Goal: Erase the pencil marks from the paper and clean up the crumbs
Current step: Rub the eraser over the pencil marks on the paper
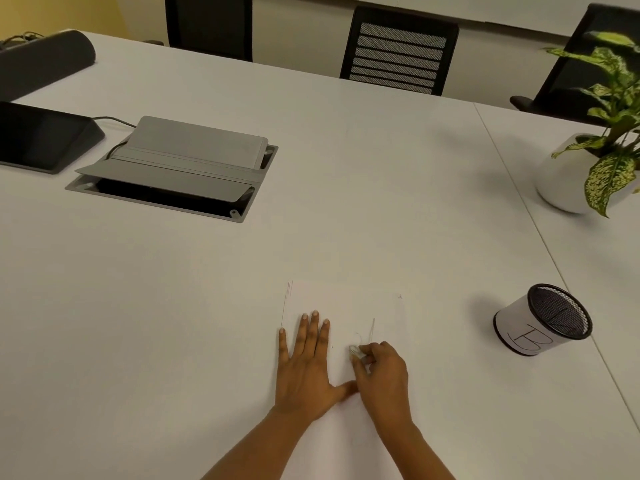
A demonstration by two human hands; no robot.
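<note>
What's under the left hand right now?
The left hand lies flat on the paper; the part beneath the palm is hidden, so marks there cannot be told.

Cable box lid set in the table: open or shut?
Open. The grey lid is raised and folded, exposing the dark recess beneath it in the table.

Table is smooth matt white, laminate look. Paper is thin matt white sheet. Eraser is pale and matt. Pen cup is black metal mesh with a white paper wrap. Cable box lid is grey, matt, metal-looking. Chair back is black mesh. Plant pot is smooth white with a slight sheen. Desk device screen is dark and glossy.
</note>
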